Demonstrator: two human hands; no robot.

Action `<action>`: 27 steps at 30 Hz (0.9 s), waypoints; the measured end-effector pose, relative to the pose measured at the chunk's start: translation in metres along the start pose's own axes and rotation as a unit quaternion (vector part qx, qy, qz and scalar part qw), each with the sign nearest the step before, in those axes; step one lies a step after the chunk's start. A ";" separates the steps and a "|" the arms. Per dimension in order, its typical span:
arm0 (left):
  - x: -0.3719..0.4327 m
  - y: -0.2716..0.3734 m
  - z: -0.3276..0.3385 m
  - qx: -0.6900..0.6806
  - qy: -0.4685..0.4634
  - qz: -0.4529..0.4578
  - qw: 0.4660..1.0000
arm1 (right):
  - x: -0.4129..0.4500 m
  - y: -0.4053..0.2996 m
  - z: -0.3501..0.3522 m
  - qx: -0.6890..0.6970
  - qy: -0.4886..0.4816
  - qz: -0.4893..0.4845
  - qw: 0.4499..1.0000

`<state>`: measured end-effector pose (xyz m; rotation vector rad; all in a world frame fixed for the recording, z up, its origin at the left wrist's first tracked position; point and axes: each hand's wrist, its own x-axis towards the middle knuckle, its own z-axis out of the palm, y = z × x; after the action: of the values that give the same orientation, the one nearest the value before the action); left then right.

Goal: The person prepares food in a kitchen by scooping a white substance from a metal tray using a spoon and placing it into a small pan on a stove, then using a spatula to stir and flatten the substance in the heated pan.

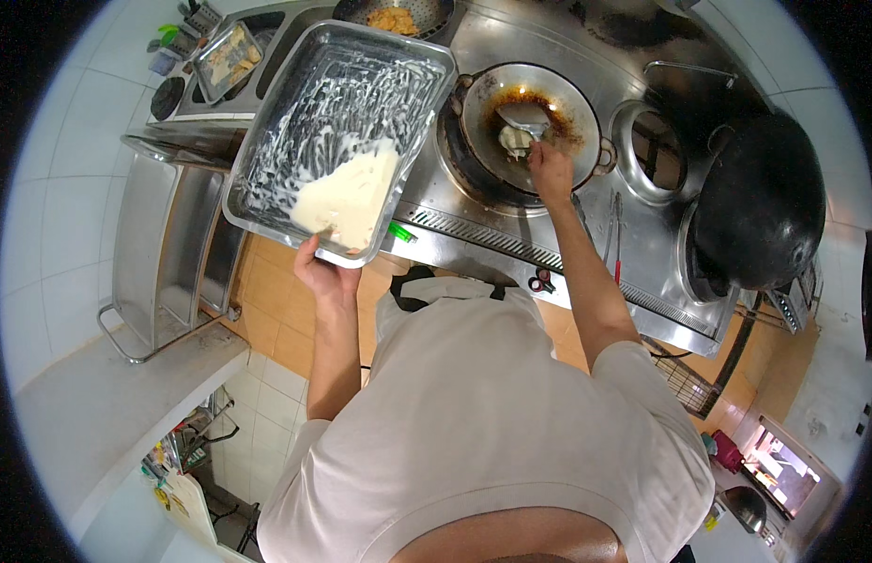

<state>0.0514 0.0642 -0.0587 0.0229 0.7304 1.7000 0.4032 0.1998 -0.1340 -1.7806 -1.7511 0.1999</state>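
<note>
My left hand grips the near edge of a deep rectangular metal tray. The tray is tilted, and pale creamy batter pools in its near corner, with white streaks smeared over the rest. In my right hand is a metal spatula, its blade down inside a two-handled wok on the left burner. A pale batter-coated lump lies by the blade, partly covered by it. Brown residue rings the wok's inner wall.
Fried pieces sit in a perforated metal bowl and a smaller tray at the back left. Right of the wok are an open burner ring, tongs and a large black wok. Scissors and a green lighter lie along the stove's front edge.
</note>
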 end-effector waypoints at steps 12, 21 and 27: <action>0.029 -0.031 0.007 0.004 0.032 0.048 0.998 | 0.051 0.027 0.047 0.036 -0.051 -0.038 0.997; 0.020 -0.014 0.007 -0.003 0.033 0.030 0.999 | 0.043 -0.026 -0.014 0.168 0.005 0.086 0.982; -0.006 0.015 0.021 -0.016 0.013 -0.008 1.000 | 0.024 -0.106 -0.114 0.397 0.035 0.195 0.896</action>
<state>0.0478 0.0673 -0.0327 -0.0264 0.7217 1.6995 0.3745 0.1772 0.0195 -1.4468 -0.9980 0.8702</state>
